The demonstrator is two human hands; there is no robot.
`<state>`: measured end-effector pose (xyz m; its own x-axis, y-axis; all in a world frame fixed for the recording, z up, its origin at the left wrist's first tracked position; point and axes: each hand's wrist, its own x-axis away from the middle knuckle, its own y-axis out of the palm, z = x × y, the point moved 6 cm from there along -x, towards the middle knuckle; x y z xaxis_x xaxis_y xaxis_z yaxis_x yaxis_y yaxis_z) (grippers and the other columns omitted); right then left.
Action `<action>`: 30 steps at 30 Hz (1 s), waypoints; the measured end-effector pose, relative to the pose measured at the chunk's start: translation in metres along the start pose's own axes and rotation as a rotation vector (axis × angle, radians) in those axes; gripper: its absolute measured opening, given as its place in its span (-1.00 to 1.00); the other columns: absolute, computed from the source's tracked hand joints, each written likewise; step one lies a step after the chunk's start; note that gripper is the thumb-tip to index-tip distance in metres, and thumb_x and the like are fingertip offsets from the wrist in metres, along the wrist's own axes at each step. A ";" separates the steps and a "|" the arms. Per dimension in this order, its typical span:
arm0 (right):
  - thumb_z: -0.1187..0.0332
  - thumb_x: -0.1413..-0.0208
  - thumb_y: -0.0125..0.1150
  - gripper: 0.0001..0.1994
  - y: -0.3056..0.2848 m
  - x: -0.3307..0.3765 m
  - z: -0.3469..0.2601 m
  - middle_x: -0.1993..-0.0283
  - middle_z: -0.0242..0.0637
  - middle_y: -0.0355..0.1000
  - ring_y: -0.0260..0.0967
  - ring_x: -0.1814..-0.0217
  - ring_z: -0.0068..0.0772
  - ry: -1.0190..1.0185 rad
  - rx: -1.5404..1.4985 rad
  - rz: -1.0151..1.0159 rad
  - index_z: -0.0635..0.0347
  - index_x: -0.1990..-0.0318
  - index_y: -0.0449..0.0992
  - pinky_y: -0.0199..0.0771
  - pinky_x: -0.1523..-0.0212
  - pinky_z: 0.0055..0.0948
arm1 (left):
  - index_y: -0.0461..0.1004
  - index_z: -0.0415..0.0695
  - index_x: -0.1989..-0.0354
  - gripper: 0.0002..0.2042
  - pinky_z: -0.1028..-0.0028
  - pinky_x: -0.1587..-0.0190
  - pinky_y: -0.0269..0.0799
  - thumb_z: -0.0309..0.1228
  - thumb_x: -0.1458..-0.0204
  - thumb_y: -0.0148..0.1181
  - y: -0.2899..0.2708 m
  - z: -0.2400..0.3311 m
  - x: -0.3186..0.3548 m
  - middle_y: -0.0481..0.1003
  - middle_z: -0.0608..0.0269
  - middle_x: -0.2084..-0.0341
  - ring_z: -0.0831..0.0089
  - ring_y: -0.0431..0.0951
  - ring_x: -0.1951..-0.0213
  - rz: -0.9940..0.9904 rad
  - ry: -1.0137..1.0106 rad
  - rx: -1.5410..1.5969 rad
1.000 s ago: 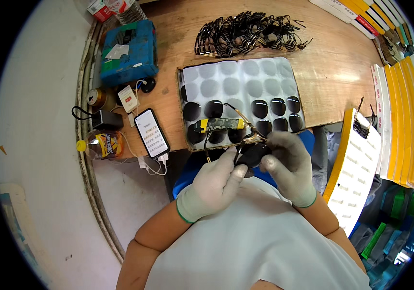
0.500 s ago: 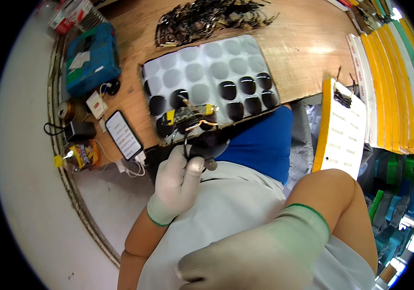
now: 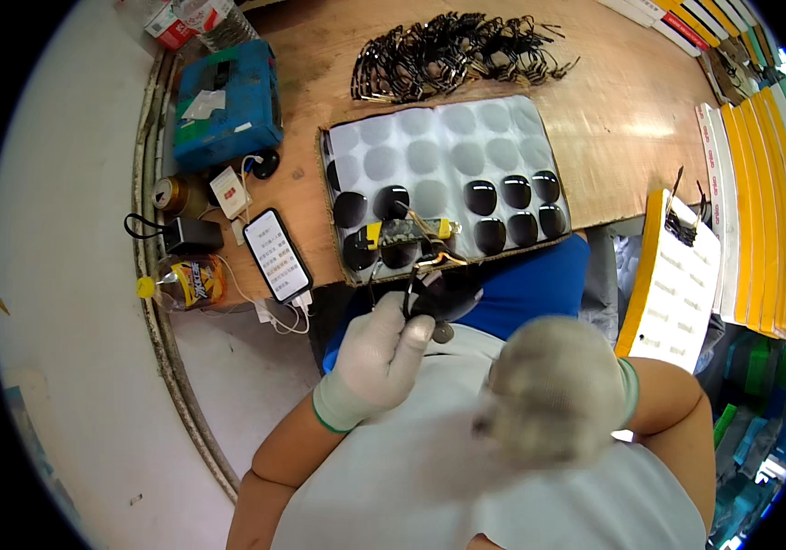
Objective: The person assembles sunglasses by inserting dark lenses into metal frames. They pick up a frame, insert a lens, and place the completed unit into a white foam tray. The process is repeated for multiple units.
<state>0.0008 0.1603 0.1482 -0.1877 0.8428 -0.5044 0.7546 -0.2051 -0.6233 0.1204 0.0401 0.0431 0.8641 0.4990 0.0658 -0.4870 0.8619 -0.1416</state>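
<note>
Glossy, round-lensed sunglasses (image 3: 449, 301) in the left of 2 knit-gloved hands (image 3: 374, 367)

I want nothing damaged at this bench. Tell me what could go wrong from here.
The sunglasses are held by the left hand alone, partly past the near edge of the tray; if that grip slipped, they could fall.
A yellow-and-black tool lies over dark lenses in the tray; a knock might scratch them.
The phone lies near the edge of the table with a cable plugged in; a snag could drag it off.
</note>
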 end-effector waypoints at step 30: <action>0.22 -0.39 0.15 -0.68 0.066 0.054 0.107 0.34 -0.45 0.41 0.28 0.26 -0.65 0.974 -1.048 0.128 0.39 0.08 0.55 0.37 0.19 -0.54 | 0.38 -0.34 0.01 -0.73 0.45 0.34 0.53 -0.33 -0.40 -0.06 0.004 0.001 0.004 0.60 0.13 0.48 0.36 0.63 0.47 -0.110 0.036 -0.072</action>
<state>-0.0265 0.1396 0.0158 0.0896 0.9337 0.3468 0.9204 -0.2107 0.3295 0.1217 0.0455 0.0438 0.9165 0.3969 0.0492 -0.3795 0.9019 -0.2064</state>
